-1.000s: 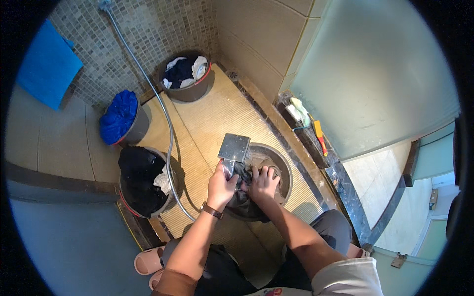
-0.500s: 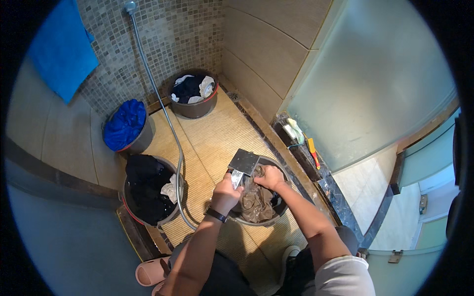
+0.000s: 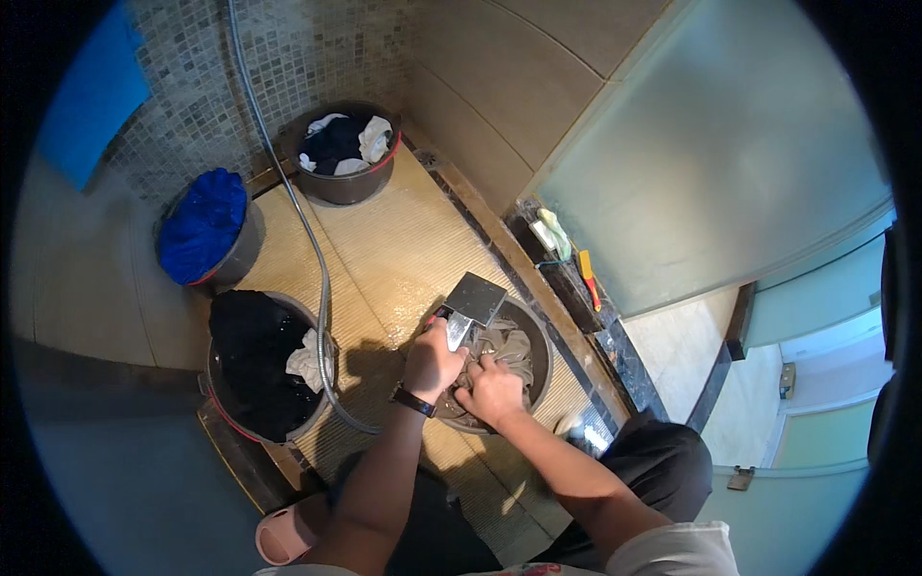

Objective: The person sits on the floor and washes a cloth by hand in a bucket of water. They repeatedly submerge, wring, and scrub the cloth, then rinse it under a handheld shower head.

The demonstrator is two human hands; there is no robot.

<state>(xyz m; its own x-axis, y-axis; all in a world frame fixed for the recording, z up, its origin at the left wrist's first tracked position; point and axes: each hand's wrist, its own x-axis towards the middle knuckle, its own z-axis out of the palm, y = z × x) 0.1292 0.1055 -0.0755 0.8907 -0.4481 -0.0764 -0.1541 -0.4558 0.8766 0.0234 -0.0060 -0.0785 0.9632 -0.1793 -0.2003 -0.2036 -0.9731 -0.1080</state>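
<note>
Here, shower head (image 3: 474, 300) (handle toward left hand (image 3: 434, 359)).

2 bare forearms enter from lower edge, no sleeves reaching wrists. Left hand (image 3: 434, 357): dark wristwatch (image 3: 413, 400) with dark strap on wrist. Right hand (image 3: 492, 392): no ring or band visible. Pale short sleeve (image 3: 672, 552) at right upper arm. Dark trousers (image 3: 663, 475) over right leg. Pink slipper (image 3: 288, 533) on left foot.

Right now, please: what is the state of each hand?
Left hand: closed on the square shower head.
Right hand: gripping the wet cloth in the basin.
</note>
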